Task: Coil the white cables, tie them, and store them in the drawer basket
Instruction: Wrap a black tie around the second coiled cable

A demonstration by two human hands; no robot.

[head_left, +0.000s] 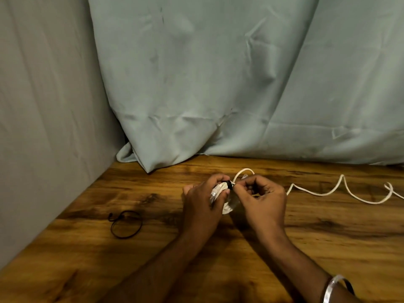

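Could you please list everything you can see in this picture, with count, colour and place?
coiled cable: one, white, held between both hands above the middle of the table
black tie: one, black, wrapped round the top of the coiled cable
loose cable: one, white, lying in waves on the table to the right
spare tie: one, black, looped on the table to the left
table: one, brown wood grain, across the lower picture
curtain: one, pale blue-green, hanging behind the table
wall: grey, at left
bangle: one, silvery, on the right wrist
left hand: grips the coiled cable
right hand: pinches at the black tie
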